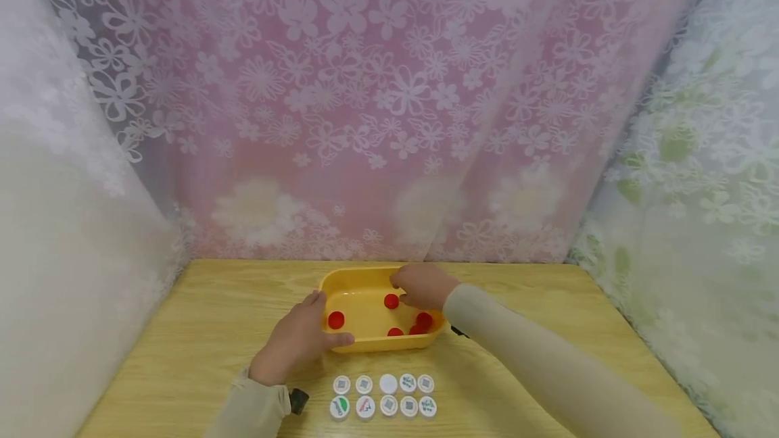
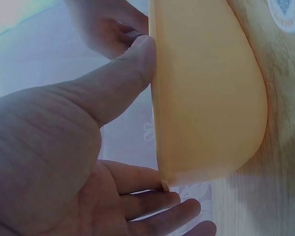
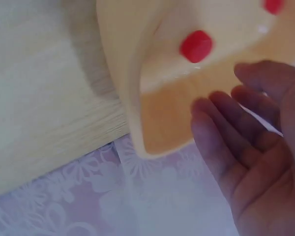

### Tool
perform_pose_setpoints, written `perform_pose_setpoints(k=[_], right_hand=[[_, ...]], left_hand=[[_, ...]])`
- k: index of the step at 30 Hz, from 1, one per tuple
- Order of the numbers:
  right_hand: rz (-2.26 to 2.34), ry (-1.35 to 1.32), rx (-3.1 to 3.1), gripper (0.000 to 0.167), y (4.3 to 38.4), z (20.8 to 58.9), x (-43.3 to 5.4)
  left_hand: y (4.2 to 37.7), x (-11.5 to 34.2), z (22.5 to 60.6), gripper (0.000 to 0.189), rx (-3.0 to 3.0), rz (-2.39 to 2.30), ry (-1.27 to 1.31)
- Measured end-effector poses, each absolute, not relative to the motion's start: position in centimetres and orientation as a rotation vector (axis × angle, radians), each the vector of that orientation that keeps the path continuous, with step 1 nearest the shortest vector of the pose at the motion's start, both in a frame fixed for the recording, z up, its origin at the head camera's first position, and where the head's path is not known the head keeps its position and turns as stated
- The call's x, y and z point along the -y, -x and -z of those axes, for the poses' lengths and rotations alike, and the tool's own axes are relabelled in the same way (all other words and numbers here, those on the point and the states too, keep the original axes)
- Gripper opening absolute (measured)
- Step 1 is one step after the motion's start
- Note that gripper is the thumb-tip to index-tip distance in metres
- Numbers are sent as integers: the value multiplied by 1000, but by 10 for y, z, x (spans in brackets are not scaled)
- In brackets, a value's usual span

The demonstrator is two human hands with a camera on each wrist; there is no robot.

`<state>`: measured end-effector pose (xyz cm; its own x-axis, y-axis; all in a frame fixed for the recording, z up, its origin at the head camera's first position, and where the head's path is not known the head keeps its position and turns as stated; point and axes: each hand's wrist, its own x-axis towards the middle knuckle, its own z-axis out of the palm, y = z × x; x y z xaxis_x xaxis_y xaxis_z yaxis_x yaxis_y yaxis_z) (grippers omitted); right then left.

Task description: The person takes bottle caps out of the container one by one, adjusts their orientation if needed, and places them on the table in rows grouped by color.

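Note:
A shallow yellow plastic tub (image 1: pixel 359 343) stands on the table with several red bottle caps (image 1: pixel 336 320) inside. My left hand (image 1: pixel 298 333) holds the tub's near left corner. In the left wrist view, its thumb (image 2: pixel 137 59) lies on the rim and the fingers reach along the end. My right hand (image 1: pixel 426 286) is over the tub's far right part, fingers loosely bent. One red cap (image 1: pixel 391 301) lies just left of those fingertips. In the right wrist view, the right hand (image 3: pixel 255 132) holds nothing, and a blurred red cap (image 3: pixel 196 46) shows beyond it.
Two rows of white round caps (image 1: pixel 388 384), some printed, lie on the wooden table (image 1: pixel 243 303) in front of the tub. Flowered pink curtain (image 1: pixel 365 154) hangs behind the table, and pale curtains (image 1: pixel 700 222) close off both sides.

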<state>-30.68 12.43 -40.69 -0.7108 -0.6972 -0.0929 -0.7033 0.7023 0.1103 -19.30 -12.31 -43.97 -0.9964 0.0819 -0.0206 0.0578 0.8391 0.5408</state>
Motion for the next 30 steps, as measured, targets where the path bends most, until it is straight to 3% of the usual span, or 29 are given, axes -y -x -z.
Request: perform_pose_setpoints(k=[9,22,30], right_hand=[[-605,1291,-2767,24,336,449,-113],[-575,1299,-2692,35,330,439,-99],[-648,1221,-2750,29,317,434,-84]], left_hand=[[192,112,446,112,-2981,-850,-149],[192,111,439,111,-2993,-840,-114],[195,117,438,110,-2991,-839,-120]])
